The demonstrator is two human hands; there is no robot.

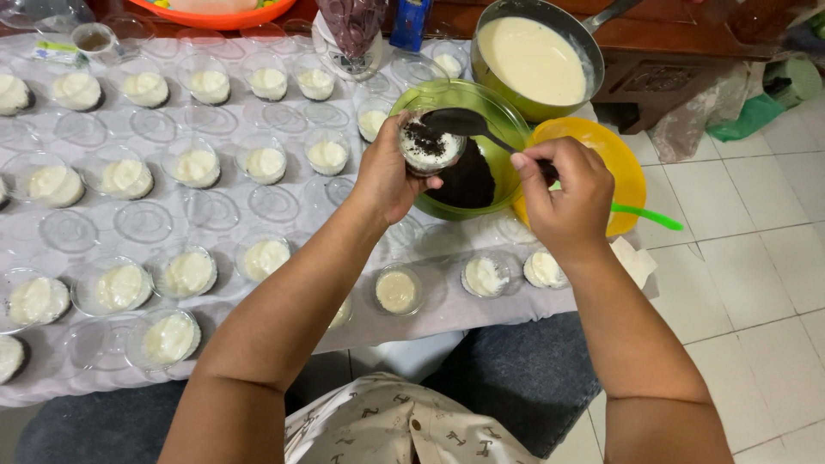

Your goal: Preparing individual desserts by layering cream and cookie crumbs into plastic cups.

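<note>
The small clear plastic cup (431, 146) is round and shallow, filled with pale cream whose top is partly scattered with dark crumbs; it sits above the near-left rim of the green bowl (498, 107), raised off the table. The green bowl is translucent and holds a heap of the same dark crumbs (468, 179) against its near side. A black spoon (460, 123) lies over the bowl with its head just above the cup's far edge. Behind the green bowl and to its right stands a metal pan (490, 82) full of smooth pale cream, and touching the bowl's right side is a yellow bowl (623, 163) with a green handle (646, 215) poking out of it. Left of the green bowl, rows of similar cream-filled cups (196, 165) and loose clear lids (142, 221) cover a pale tablecloth (215, 116). Behind the bowl stand a blue upright carton (410, 23) and a dark patterned bag (351, 24) resting on a white base; far to its left lies a small flat white-and-green packet (58, 53). The left hand (387, 176) reaches forward with the forearm slanting up from the lap, fingers wrapped around the cup from the near side. The right hand (567, 193) is curled closed over the spoon's handle, knuckles up, wrist bent inward toward the bowl.
</note>
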